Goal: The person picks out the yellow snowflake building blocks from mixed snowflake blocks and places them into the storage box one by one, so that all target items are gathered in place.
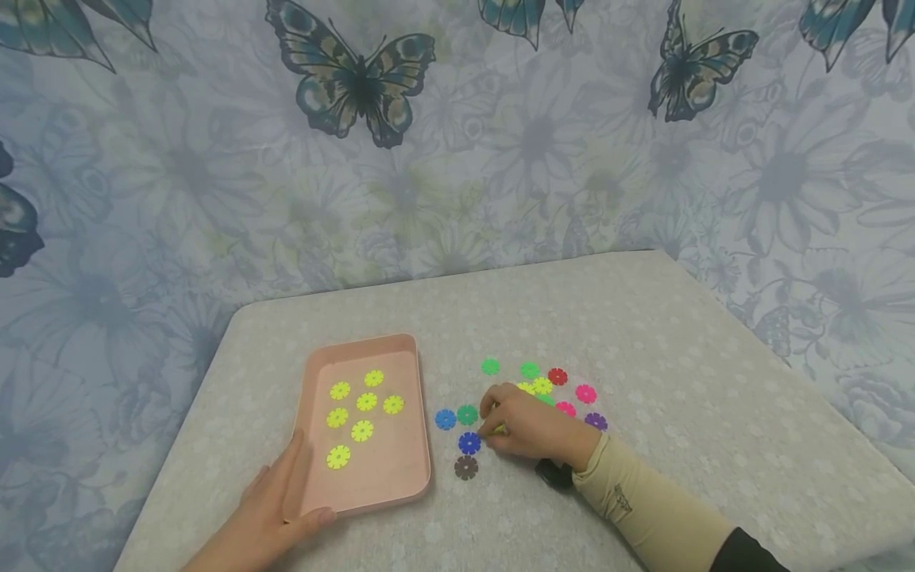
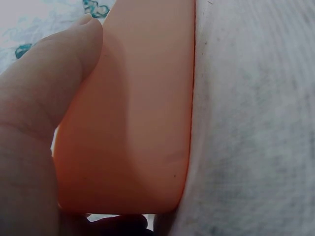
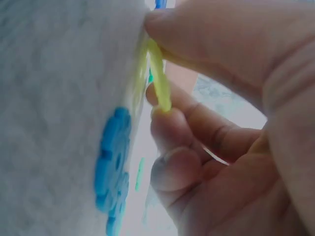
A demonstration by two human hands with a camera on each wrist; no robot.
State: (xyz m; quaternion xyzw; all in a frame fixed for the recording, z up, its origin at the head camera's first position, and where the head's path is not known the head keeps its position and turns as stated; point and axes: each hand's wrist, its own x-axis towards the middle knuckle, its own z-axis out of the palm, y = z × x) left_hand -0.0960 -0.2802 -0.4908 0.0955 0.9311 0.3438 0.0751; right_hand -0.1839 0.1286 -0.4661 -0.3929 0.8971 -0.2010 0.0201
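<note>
A pink tray (image 1: 386,477) lies on the table with several yellow flower-shaped discs (image 1: 362,430) spread inside it. My left hand (image 1: 275,504) grips its near left corner, the thumb at the near edge and the fingers along the left side. In the left wrist view the thumb (image 2: 74,59) lies against the tray's wall (image 2: 152,108). To the right of the tray, my right hand (image 1: 536,425) pinches a yellow disc (image 3: 160,76) between thumb and fingers, just at the table surface. That hand covers part of the loose discs.
Around my right hand lie loose discs: blue (image 1: 445,419), green (image 1: 467,415), dark blue (image 1: 469,443), brown (image 1: 466,467), red (image 1: 557,376), pink (image 1: 586,394), purple (image 1: 596,421) and yellow (image 1: 542,385). A patterned cloth (image 1: 715,397) covers the table, against a butterfly-print wall (image 1: 536,199).
</note>
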